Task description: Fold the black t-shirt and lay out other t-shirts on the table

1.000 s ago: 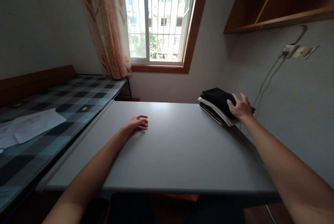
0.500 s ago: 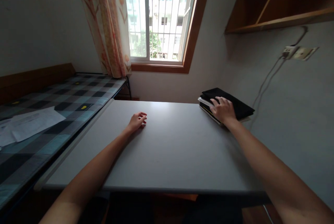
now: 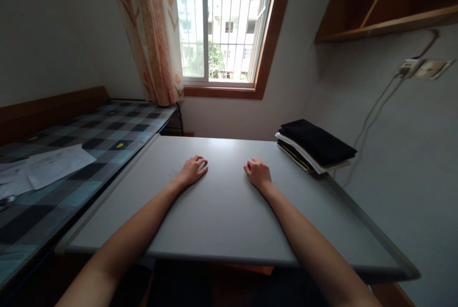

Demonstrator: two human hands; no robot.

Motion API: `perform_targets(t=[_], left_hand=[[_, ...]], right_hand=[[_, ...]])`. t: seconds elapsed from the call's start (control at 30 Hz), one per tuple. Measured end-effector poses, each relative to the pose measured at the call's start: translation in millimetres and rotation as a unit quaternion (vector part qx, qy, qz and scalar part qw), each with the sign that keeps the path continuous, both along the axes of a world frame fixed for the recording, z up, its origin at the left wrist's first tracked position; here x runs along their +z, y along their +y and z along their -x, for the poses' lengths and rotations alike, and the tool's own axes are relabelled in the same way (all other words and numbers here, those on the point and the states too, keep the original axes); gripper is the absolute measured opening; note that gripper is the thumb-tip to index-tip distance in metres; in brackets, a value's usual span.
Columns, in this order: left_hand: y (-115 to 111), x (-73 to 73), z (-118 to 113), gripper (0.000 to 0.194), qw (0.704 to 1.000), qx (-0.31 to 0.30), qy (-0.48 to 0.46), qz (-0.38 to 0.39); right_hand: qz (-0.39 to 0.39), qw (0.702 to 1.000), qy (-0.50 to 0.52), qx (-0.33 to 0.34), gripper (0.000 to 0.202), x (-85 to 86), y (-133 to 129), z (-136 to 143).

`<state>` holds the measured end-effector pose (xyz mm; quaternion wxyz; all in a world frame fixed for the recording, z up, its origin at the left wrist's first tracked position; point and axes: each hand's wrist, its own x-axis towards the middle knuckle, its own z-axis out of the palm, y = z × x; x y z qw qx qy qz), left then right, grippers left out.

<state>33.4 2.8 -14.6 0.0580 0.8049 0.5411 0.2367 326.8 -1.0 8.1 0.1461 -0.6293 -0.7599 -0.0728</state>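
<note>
My left hand [image 3: 193, 170] lies palm down on the white table [image 3: 214, 221], its fingers loosely bent and apart, holding nothing. To its right, my right hand [image 3: 258, 172] rests on the tabletop with the fingers curled in like a loose fist; nothing shows in it. A stack of folded cloths [image 3: 317, 142], black on top with white and yellow edges beneath, sits at the table's far right corner. My right hand is apart from this stack, to its left.
On the left stands a bed [image 3: 139, 128] with a checked cover and white papers [image 3: 57, 166] on it. A barred window [image 3: 225, 35] and a flowered curtain [image 3: 153, 35] are ahead. At the right are a wooden shelf [image 3: 390, 25] and a wall socket [image 3: 431, 68] with cables.
My right hand has come off the black stack and moved left onto the bare tabletop, its fingers curling in. My left hand has turned flatter, palm down. The view has shifted slightly.
</note>
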Motion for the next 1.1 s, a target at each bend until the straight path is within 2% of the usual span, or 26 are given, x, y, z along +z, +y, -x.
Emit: perform_targets(t=[0.13,0.2,0.3,0.47,0.67,1.1], left_hand=[[-5.8,4.6,-4.2,0.038,0.999,0.022,0.025,0.006],[-10.7,7.1,-8.0,0.043,0.998,0.043,0.039,0.003],[-17.8,9.5,-15.0,0.057,0.996,0.065,0.057,0.008],[-21.6,9.3,-21.6,0.075,0.993,0.053,0.093,0.056],[-17.8,6.7,-20.0,0.077,0.988,0.045,0.114,0.099],[-16.8,3.8,-19.3,0.077,0.989,0.043,0.105,0.095]], right_hand=[[-0.025,0.999,0.016,0.023,0.037,-5.4,-2.9,-4.0],[-0.016,0.999,0.03,0.018,0.043,-7.7,-2.7,-6.3],[0.033,0.999,0.029,0.002,0.059,-11.2,-0.6,-7.7],[0.131,0.991,0.007,-0.008,0.073,-12.6,4.4,-7.3],[0.18,0.983,-0.015,-0.006,0.076,-10.4,5.8,-6.1],[0.181,0.983,-0.016,-0.006,0.075,-9.8,5.1,-5.2]])
